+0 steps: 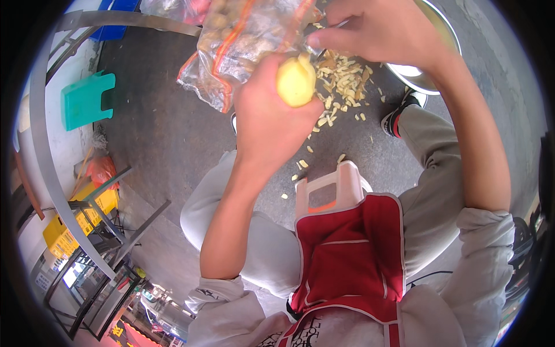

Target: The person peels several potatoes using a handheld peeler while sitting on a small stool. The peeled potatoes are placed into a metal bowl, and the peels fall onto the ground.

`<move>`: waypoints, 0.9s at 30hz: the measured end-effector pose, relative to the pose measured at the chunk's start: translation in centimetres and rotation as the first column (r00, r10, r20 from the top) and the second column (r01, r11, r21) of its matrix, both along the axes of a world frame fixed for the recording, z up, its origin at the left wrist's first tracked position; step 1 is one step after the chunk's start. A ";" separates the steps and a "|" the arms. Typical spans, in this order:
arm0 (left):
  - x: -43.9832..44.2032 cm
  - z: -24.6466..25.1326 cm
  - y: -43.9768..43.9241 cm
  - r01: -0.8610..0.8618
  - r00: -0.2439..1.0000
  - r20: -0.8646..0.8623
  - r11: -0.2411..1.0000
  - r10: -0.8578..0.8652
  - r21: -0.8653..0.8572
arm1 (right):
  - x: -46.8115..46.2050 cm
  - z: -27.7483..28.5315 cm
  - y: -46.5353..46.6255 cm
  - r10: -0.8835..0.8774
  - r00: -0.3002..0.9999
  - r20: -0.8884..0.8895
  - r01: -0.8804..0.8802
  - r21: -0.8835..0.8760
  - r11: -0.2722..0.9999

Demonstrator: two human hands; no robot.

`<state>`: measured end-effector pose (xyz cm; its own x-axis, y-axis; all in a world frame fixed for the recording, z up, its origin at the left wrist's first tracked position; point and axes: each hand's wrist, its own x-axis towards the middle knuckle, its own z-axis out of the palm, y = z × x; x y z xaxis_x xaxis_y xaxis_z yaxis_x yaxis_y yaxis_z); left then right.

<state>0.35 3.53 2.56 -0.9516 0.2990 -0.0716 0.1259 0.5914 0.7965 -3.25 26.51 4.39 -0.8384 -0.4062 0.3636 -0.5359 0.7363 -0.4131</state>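
Observation:
My left hand (pixel 271 115) grips a mostly peeled yellow potato (pixel 296 84), its bare side facing up. A strip of flesh stands off the potato's top end. My right hand (pixel 386 32) is closed around a thin peeler (pixel 321 53), partly covered by the fingers and blurred, near that end. Below both hands, potato peelings (pixel 344 80) lie heaped on the dark floor (pixel 160 108). Just beyond my left hand rests a clear plastic bag (pixel 230 56) with orange stripes, holding several unpeeled potatoes.
A metal basin (pixel 407 74) stands beyond my right hand, partly hidden by the forearm. Between my legs is a pale plastic stool (pixel 349 184), partly under my red apron (pixel 347 260). A green stool (pixel 82 102) and a metal frame (pixel 41 130) are at the left.

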 end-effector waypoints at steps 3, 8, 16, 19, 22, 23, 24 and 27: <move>0.6 -0.1 -1.1 0.026 0.990 -0.141 0.999 -0.031 -0.042 | -0.4 0.9 1.8 -0.364 0.923 0.123 0.337 0.198 0.920; 0.9 -1.3 -2.0 0.066 0.971 -0.230 0.998 -0.064 0.000 | 1.9 0.9 -1.4 0.114 0.955 0.273 -0.026 -0.309 0.951; 1.4 -0.6 -2.1 0.036 0.929 -0.363 0.992 -0.079 -0.124 | 1.2 1.8 -1.2 0.093 0.889 0.448 0.087 -0.365 0.927; 1.3 -0.7 -1.9 0.035 0.931 -0.355 0.991 -0.079 -0.130 | 1.2 0.7 -1.7 0.117 0.879 0.463 0.031 -0.300 0.953; 1.3 -0.9 -1.8 0.057 0.905 -0.419 0.996 -0.078 -0.062 | 1.9 -0.1 -1.8 0.101 0.915 0.392 0.106 -0.474 0.874; 1.3 -1.1 -1.8 0.037 0.901 -0.429 0.998 -0.056 -0.052 | 2.1 -0.3 -1.9 0.185 0.890 0.417 0.059 -0.507 0.860; 1.3 -1.2 -1.7 0.016 0.899 -0.436 0.999 -0.034 -0.046 | 2.1 -0.8 -1.6 0.267 0.856 0.442 0.017 -0.541 0.841; 1.3 -1.5 -1.4 0.009 0.941 -0.335 0.997 -0.033 -0.073 | 1.4 -1.6 -0.9 0.295 0.779 0.553 0.052 -0.526 0.849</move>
